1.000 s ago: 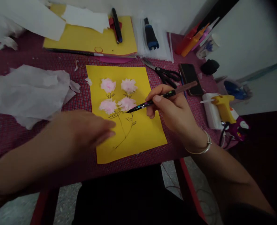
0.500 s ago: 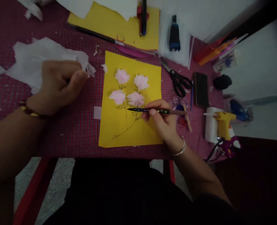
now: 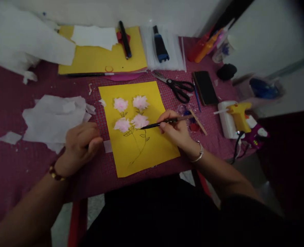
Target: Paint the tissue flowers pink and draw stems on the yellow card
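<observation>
A yellow sheet [image 3: 152, 151] lies in front of me on the red checked cloth, with several pink tissue flowers [image 3: 139, 102] glued on and thin drawn stems and leaves. My right hand [image 3: 176, 132] grips a dark pen [image 3: 162, 122], whose tip sits just below the lower right flower. My left hand [image 3: 81, 145] rests on the cloth left of the sheet with its fingers curled, beside a small pale paper scrap [image 3: 107, 146]. What the fingers hold, if anything, is hidden.
Crumpled white tissue [image 3: 51, 118] lies at the left. Scissors [image 3: 176, 85], a black phone [image 3: 205, 87] and a yellow glue gun [image 3: 238, 116] are to the right. More yellow card [image 3: 95, 60], markers and bottles line the back. The table's front edge is close.
My left hand came down from the white tissue to beside the yellow sheet. The right hand stayed on the sheet with the pen. The view shifted.
</observation>
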A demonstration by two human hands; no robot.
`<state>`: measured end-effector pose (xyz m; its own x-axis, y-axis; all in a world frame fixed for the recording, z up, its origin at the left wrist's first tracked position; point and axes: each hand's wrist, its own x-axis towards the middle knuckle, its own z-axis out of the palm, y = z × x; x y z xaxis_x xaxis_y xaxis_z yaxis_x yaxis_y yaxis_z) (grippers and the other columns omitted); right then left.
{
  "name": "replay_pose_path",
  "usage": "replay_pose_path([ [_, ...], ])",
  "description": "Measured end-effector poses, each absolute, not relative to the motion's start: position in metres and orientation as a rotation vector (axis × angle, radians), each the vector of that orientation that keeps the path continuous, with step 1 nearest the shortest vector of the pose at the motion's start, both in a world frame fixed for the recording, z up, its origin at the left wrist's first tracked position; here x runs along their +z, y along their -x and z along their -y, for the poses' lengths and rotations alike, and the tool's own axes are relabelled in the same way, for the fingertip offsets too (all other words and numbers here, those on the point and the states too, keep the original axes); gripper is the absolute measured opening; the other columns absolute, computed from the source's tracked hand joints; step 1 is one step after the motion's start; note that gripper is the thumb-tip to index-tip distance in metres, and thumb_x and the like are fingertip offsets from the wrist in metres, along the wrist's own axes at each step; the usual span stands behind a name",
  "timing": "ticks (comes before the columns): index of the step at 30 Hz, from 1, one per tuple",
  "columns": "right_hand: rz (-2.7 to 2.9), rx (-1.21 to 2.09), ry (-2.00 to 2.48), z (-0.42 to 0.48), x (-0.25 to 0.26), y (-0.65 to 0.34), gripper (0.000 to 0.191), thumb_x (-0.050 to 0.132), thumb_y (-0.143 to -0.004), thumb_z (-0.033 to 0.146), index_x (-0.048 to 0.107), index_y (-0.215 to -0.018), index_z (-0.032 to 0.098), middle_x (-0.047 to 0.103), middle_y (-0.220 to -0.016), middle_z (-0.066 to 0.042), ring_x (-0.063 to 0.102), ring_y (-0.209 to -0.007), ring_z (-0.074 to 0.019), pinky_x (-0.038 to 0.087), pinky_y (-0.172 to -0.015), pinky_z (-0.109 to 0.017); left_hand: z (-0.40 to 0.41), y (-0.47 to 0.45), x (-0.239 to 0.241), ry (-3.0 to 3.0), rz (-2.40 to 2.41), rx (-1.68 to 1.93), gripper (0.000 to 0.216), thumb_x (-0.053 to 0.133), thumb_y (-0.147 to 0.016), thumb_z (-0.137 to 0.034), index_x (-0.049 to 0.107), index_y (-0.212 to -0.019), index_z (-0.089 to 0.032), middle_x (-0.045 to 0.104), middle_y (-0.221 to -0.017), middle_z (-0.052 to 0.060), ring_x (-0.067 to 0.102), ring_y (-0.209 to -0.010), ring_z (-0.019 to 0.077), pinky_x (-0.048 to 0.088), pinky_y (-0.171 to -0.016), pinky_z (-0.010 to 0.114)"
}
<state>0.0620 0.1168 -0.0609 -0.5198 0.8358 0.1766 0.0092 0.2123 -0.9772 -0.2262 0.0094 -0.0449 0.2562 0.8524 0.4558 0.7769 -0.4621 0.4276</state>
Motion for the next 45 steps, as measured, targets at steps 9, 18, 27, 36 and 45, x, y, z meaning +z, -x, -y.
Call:
replay_pose_path([
  [9, 1.653, 1.69, 0.547, -0.126, -0.064, -0.053, 0.016, 0.053, -0.094, 0.031, 0.049, -0.09, 0.016, 0.049, -0.062, 0.007, 0.049, -0.051, -0.0056, 0.039, -0.047, -0.018, 0.006, 0.202, -0.042, -2.678, -1.138, 0.713, 0.014, 0.05, -0.095, -0.016, 0.059, -0.104, -0.011, 0.067, -0.093, 0.013, 0.064, -0.086, 0.0203, 0.053, -0.074, 0.032],
  [18, 1.628, 1.622, 0.523, -0.121, -0.068, -0.048, 0.007, 0.053, -0.092, 0.02, 0.05, -0.087, 0.017, 0.044, -0.061, 0.009, 0.04, -0.049, -0.0043, 0.032, -0.045, -0.017, 0.002, 0.193, -0.04, -2.586, -1.082, 0.69, 0.017, 0.046, -0.097, -0.021, 0.059, -0.088, -0.017, 0.067, -0.08, 0.005, 0.063, -0.076, 0.0179, 0.051, -0.07, 0.03],
  [27, 1.714, 1.736, 0.577, -0.113, -0.056, -0.056, 0.009, 0.053, -0.092, 0.024, 0.05, -0.087, 0.018, 0.047, -0.066, 0.006, 0.045, -0.055, -0.006, 0.037, -0.051, -0.019, 0.003, 0.208, -0.029, -2.513, -1.3, 0.911, 0.034, 0.065, -0.084, -0.011, 0.04, -0.063, -0.021, 0.041, -0.058, -0.004, 0.039, -0.054, 0.012, 0.03, -0.051, 0.027],
  [36, 1.853, 1.58, 0.622, -0.112, -0.053, -0.057, 0.006, 0.055, -0.086, 0.018, 0.05, -0.085, 0.018, 0.049, -0.074, 0.003, 0.046, -0.068, -0.0103, 0.038, -0.062, -0.026, 0.001, 0.205, -0.027, -2.538, -1.218, 0.864, 0.033, 0.043, -0.1, -0.031, 0.042, -0.069, -0.022, 0.046, -0.061, 0.0, 0.044, -0.058, 0.0146, 0.035, -0.053, 0.028],
  [45, 1.756, 1.529, 0.741, -0.107, -0.059, -0.051, 0.009, 0.056, -0.084, 0.023, 0.049, -0.08, 0.02, 0.044, -0.066, 0.005, 0.043, -0.062, -0.0107, 0.034, -0.057, -0.026, 0.007, 0.208, -0.031, -2.407, -1.321, 0.946, 0.034, 0.036, -0.101, -0.038, 0.045, -0.073, -0.022, 0.051, -0.066, 0.001, 0.051, -0.062, 0.0151, 0.041, -0.057, 0.029],
])
